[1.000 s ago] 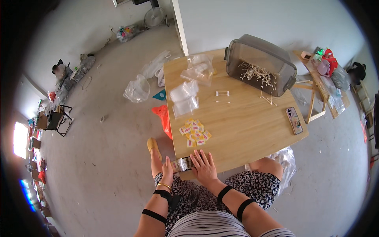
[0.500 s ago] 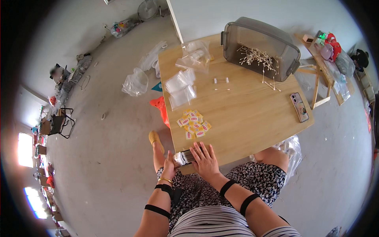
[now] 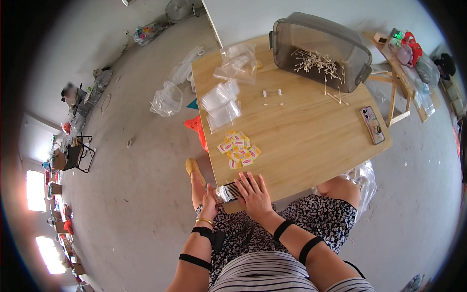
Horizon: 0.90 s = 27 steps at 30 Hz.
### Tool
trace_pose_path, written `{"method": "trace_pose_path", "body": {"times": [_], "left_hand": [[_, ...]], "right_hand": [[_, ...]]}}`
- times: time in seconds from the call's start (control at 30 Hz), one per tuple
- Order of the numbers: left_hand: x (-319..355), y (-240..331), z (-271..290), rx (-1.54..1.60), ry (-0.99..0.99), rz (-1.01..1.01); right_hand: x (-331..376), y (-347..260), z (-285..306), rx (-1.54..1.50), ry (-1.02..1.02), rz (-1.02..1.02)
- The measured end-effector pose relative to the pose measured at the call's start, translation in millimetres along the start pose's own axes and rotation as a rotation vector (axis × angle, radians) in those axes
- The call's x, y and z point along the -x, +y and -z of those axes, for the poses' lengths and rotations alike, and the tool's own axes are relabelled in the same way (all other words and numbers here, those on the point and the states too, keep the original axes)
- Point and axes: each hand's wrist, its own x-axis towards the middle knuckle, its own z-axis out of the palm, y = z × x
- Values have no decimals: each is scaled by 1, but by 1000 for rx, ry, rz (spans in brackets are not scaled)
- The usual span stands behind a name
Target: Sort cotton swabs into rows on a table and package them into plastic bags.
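Observation:
At the table's near left corner, a flat packet (image 3: 226, 193) shows a row of thin pale sticks, probably cotton swabs, against something dark. Shiny crumpled plastic covers its left end. My left hand (image 3: 210, 200) grips that end, its thumb along the edge. Fingers stretched out and slightly apart, my right hand (image 3: 254, 195) lies flat over the packet's right end and hides it. Just beyond the hands is a loose pile of small yellow and white cards (image 3: 238, 150) with red ovals.
Clear plastic bags (image 3: 221, 103) lie on the wooden table (image 3: 301, 146) at the left. A grey translucent bin (image 3: 311, 41), tipped on its side, holds many cotton swabs (image 3: 318, 63). A few swabs (image 3: 273, 104) lie mid-table; a phone (image 3: 372, 125) is at the right.
Both hands stay in nearly the same place on the packet. The view has shifted slightly, so the table and bin appear a little higher.

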Motion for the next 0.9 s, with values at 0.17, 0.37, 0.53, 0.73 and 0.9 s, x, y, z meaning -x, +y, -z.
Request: {"method": "trace_pose_path", "body": {"times": [0.17,0.37,0.53,0.73,0.9], "left_hand": [[21,19,5,-430,195,-290],[86,48,-26,-835,326,-731],[123,49,-46,-1331,253,-1028],[120,24,-60,-1626,86,-1123],[118,33,-69,-1535,93,-1080]], "right_hand": [[0,-5,-5,21,19,8],[2,-3,-10,117,7,-8],[7,0,-7,106,30,-40],[10,3,-8,135,63,-82],[16,26,1,181,87,-116]]}}
